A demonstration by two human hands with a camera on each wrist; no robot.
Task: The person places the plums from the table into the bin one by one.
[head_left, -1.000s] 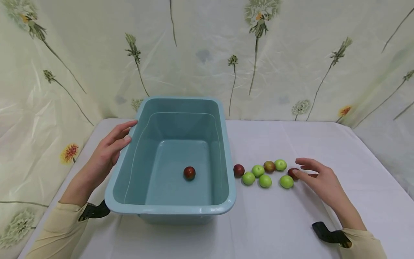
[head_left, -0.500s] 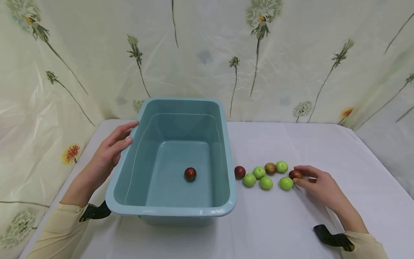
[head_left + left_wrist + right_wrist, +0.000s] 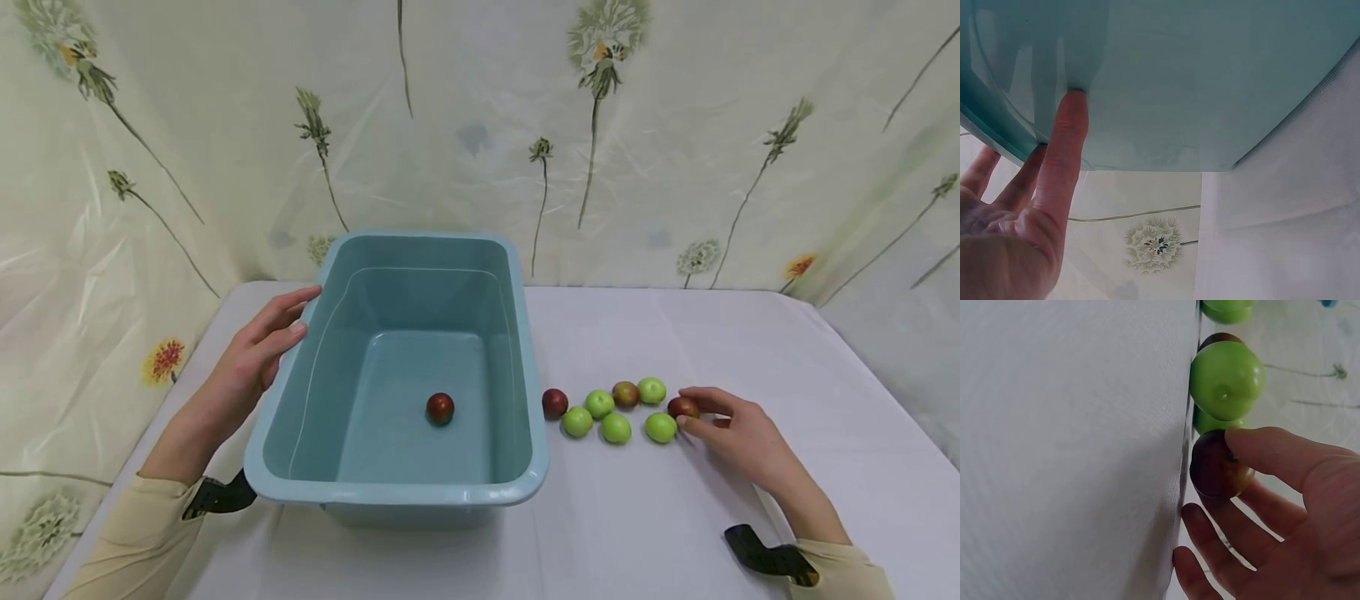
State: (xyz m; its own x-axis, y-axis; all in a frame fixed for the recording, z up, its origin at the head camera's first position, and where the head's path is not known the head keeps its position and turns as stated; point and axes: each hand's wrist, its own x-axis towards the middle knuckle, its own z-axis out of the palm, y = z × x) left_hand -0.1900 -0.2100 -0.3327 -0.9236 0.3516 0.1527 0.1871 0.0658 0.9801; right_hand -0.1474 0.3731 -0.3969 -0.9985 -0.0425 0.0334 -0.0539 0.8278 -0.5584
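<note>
My right hand (image 3: 753, 437) pinches a dark red plum (image 3: 681, 407) between thumb and fingers, down at the table. In the right wrist view the thumb (image 3: 1266, 447) lies on one side of this plum (image 3: 1213, 465) and a finger is behind it. A light blue plastic basin (image 3: 397, 492) stands left of the middle, with one red plum (image 3: 440, 408) on its floor. My left hand (image 3: 240, 375) rests against the basin's left side with fingers extended. In the left wrist view its thumb (image 3: 1069, 125) touches the outer wall (image 3: 1179, 94).
Between basin and right hand lie several green plum-like fruits (image 3: 616, 428), with a red plum (image 3: 555, 404) beside the basin and a brownish one (image 3: 626, 394) farther back. A white cloth covers the table (image 3: 637, 533). A dandelion-print sheet (image 3: 465, 125) hangs behind.
My right hand has lowered its fingers round the dark red plum and now pinches it. The green fruit beside it has shifted slightly left. The left hand and basin stay put.
</note>
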